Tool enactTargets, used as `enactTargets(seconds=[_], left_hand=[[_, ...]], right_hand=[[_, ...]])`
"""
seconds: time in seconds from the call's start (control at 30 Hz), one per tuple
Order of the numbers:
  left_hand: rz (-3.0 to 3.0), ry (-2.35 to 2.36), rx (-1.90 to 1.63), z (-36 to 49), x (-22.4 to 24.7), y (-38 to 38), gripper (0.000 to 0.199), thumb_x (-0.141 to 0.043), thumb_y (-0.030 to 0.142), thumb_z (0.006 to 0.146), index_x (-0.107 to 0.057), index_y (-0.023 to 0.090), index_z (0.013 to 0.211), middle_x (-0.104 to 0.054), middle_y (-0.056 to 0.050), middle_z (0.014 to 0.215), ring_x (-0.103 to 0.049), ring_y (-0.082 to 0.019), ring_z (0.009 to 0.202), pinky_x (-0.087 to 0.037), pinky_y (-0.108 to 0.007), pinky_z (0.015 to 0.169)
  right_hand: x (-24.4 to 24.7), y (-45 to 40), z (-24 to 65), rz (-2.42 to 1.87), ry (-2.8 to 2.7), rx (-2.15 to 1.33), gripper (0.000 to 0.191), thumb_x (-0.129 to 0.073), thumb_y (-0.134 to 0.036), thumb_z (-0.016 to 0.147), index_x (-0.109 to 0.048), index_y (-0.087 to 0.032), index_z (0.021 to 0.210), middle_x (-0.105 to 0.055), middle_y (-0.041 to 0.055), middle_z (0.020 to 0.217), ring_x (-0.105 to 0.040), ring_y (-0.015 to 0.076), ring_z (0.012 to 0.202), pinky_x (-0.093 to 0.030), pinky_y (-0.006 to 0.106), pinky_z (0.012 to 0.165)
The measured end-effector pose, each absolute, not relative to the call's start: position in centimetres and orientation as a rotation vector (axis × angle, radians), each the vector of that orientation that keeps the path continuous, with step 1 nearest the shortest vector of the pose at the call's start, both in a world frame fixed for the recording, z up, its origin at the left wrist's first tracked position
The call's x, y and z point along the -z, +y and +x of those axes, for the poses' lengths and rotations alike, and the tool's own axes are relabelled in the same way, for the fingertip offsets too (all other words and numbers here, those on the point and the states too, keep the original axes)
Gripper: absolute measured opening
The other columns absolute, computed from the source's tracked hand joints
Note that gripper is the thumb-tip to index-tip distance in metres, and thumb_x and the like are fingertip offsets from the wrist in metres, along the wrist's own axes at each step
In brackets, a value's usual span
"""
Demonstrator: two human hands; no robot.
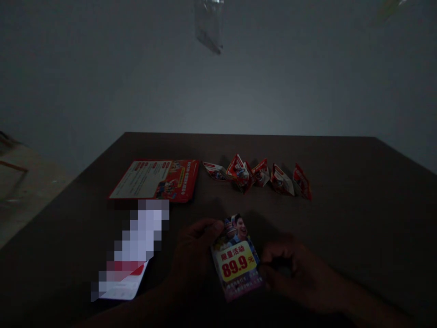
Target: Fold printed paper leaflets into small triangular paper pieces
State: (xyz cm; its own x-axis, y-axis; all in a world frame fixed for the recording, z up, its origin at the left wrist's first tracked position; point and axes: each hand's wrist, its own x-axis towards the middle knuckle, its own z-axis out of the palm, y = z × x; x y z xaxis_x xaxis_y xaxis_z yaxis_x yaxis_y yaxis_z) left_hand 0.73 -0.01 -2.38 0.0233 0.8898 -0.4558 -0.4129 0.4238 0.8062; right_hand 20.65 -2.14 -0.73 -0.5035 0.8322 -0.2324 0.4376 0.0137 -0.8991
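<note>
A printed card with a yellow patch reading 89.9 and a smiling figure is held upright, slightly tilted, near the table's front. My left hand grips its upper left edge between thumb and fingers. At its lower right edge, my right hand pinches the card with thumb and index finger. Beyond the hands, several folded red and white paper pieces stand in a loose row. To their left lies a stack of red and white printed sheets.
A lit phone, partly pixelated, lies on the dark table left of my hands. A pale wall rises behind the table. A clear plastic bag shows at the top. Floor shows at the far left.
</note>
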Motion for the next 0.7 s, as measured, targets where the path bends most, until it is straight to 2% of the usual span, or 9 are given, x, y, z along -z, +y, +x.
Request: enactTargets(seconds=[0.27, 0.5, 0.7], left_hand=[[0.538, 1.171, -1.131, 0.8, 2.0, 0.2, 0.020, -0.078, 0.029, 0.059, -0.069, 0.013, 0.066, -0.067, -0.002, 0.063, -0.060, -0.015, 0.059, -0.049, -0.025, 0.057], [0.682, 1.134, -1.154, 0.3, 2.6, 0.1, 0.015, -0.073, 0.028, 0.066, -0.070, 0.014, 0.068, -0.068, -0.002, 0.069, -0.060, -0.015, 0.069, -0.048, -0.023, 0.064], [0.780, 1.146, -1.084, 0.1, 2.6, 0.0, 0.018, -0.070, 0.032, 0.069, -0.068, 0.015, 0.066, -0.063, -0.001, 0.063, -0.055, -0.014, 0.059, -0.044, -0.022, 0.053]], right_hand=[[1.0, -2.0, 21.0, -1.324, -1.779, -1.548, 0.020, -0.056, -0.026, 0.079, -0.059, -0.013, 0.065, -0.057, 0.0006, 0.057, -0.046, 0.0093, 0.053, -0.034, 0.019, 0.049], [1.6, -1.3, 21.3, -1.357, -1.378, -1.367, 0.038, -0.058, -0.046, 0.079, -0.053, -0.016, 0.058, -0.049, -0.0024, 0.052, -0.042, 0.0091, 0.049, -0.034, 0.020, 0.048], [1.9, -1.3, 21.3, -1.333, -1.243, -1.362, 0.041, -0.061, -0.050, 0.078, -0.053, -0.015, 0.059, -0.048, -0.0031, 0.052, -0.039, 0.0079, 0.048, -0.030, 0.020, 0.045]])
